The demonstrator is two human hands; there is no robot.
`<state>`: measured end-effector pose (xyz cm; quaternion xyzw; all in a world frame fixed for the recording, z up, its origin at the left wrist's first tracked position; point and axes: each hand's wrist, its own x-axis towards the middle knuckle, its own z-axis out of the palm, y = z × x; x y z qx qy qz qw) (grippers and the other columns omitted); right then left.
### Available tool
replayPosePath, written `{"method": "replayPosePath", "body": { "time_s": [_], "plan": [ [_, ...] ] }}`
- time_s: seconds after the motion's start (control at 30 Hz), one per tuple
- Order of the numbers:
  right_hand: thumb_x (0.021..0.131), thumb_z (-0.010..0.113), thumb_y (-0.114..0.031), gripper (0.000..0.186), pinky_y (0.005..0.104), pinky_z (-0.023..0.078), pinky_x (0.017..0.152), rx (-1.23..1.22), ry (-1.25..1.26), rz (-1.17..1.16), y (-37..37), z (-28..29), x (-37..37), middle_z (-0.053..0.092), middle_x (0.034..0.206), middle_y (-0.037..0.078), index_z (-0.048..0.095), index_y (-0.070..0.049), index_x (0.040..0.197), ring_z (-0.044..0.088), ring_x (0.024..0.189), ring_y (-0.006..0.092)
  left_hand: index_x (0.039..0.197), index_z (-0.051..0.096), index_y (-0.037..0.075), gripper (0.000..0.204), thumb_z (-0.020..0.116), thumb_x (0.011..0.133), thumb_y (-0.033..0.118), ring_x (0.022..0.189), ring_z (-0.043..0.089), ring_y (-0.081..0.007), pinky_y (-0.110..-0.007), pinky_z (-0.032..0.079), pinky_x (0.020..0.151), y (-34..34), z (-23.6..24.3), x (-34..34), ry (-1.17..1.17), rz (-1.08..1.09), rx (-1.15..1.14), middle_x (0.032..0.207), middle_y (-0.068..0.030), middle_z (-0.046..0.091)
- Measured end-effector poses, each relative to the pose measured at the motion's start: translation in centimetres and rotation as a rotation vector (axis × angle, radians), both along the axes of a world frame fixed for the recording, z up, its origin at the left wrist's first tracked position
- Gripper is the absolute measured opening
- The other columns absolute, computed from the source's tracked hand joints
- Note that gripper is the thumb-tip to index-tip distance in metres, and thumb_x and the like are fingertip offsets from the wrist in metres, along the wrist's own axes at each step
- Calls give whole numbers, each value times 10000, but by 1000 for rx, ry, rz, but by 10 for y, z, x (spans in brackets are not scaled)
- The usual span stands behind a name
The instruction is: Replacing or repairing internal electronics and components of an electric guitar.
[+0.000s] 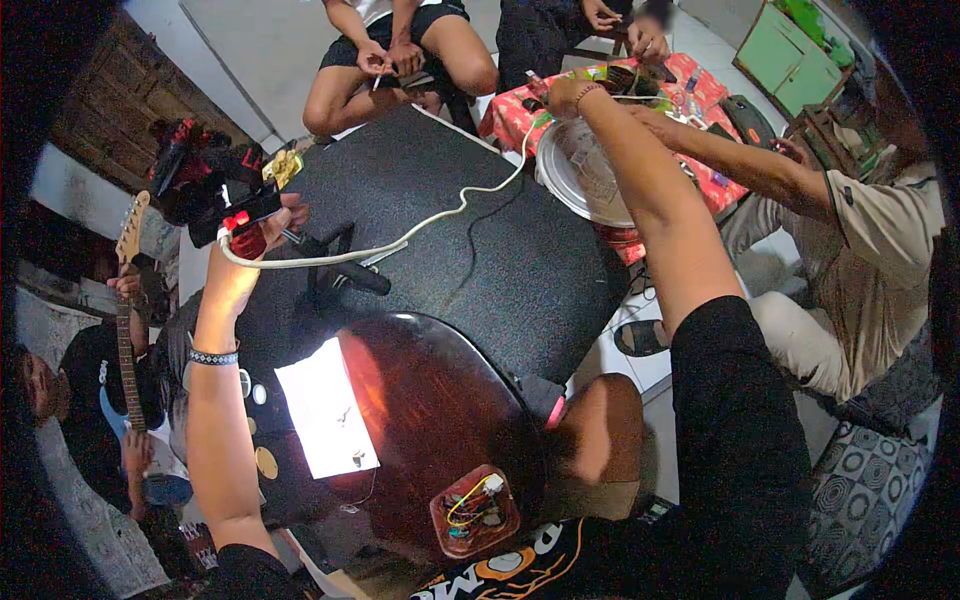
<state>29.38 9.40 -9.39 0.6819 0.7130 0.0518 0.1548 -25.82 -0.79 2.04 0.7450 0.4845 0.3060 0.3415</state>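
My left hand (pixel 285 218) is raised at the left with its fingers around a black device (pixel 258 205) that has a red glowing part. A whitish cable (pixel 410 238) runs from this device across the black tabletop toward the far right. There, my right hand (pixel 568 97) reaches over the red-covered table with its fingers curled down, near the cable's far end; what it holds is hidden. A dark red guitar body (pixel 440 400) lies before me, with a brightly lit white paper (pixel 328 410) on it. Its open control cavity (pixel 475 512) shows yellow wire and small parts.
Beside my right forearm stands a round silvery tray or lid (pixel 552 170). A black stand (pixel 345 272) rests on the black table (pixel 400 180). Several people sit around; one at left holds a guitar (pixel 125 340). Another person's arm (pixel 750 165) reaches across the red-covered table (pixel 505 115).
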Motion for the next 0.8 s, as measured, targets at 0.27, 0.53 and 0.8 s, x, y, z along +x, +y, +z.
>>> {"method": "replayPosePath", "body": {
  "time_s": [0.27,0.53,0.8],
  "plan": [
    [880,721,-392,346,502,589,899,255,103,123,1,39,36,772,962,211,813,-70,965,752,949,392,1214,760,51,344,778,972,294,1029,699,-134,-314,537,937,7,1,6,9,-26,-13,1145,-40,773],
    [971,682,-294,285,486,555,928,506,211,478,-117,104,49,731,1124,201,753,-48,1097,692,1059,387,1262,739,28,375,781,964,252,1031,695,-110,-302,528,947,27,-15,-24,132,-1,42,1155,-56,787],
    [975,713,-244,350,443,495,1060,603,390,56,-337,88,49,669,1325,177,695,-63,1275,631,1232,358,1297,690,-10,386,785,948,125,1156,666,-126,-282,475,1052,18,-3,-19,-99,-215,-47,1258,-79,737]
  ]
}}
